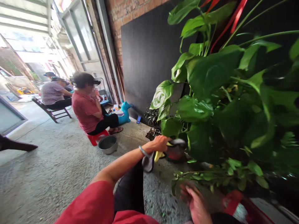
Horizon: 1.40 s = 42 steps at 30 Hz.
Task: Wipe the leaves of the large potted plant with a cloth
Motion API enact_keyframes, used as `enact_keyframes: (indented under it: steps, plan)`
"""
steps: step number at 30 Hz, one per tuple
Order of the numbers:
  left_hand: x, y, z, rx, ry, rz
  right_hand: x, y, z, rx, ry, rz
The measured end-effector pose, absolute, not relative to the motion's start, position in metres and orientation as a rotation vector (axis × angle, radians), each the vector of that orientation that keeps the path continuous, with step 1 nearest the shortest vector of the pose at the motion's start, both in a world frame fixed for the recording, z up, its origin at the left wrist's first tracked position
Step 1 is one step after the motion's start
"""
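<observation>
The left hand point(160, 143) gripped the grey-yellow cloth point(148, 163) beside the leafy plant point(210, 74), above the rough concrete floor point(58, 168); the right hand point(196, 201), blurred, was open. A dark panel point(149, 53) stood against the brick wall point(130, 11).

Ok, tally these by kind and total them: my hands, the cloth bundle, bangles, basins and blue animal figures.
Hands, left hand and right hand: 2
Grey-and-yellow cloth bundle, in the left hand: 1
Bangle, on the left wrist: 1
Grey basin: 1
Blue animal figure: 1
Total: 6
</observation>
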State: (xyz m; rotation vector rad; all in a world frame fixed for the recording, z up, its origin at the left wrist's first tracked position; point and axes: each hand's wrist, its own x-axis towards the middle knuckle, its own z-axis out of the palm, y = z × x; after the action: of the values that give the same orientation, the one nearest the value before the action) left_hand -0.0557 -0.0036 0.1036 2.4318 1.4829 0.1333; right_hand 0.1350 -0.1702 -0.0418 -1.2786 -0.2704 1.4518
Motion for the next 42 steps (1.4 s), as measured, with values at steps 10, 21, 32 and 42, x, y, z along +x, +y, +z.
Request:
enact_keyframes:
  steps: [10, 21, 32, 42]
  plan:
    - [-0.066, -0.080, 0.088, 2.169, 1.279, 0.632, 0.114, -0.184, 0.037, -1.266, -0.894, 1.287]
    - [-0.049, -0.132, 0.130, 1.952, 0.997, 1.132, 0.113, -0.226, 0.068, -1.240, -1.180, 0.804]
    - [-0.006, -0.070, 0.216, 2.009, 0.816, 1.245, 0.245, -0.062, 0.089, -1.008, -0.188, 1.133]
    - [0.069, 0.000, 0.248, 2.181, 0.904, 1.434, 0.212, -0.033, 0.084, -0.918, -0.315, 1.009]
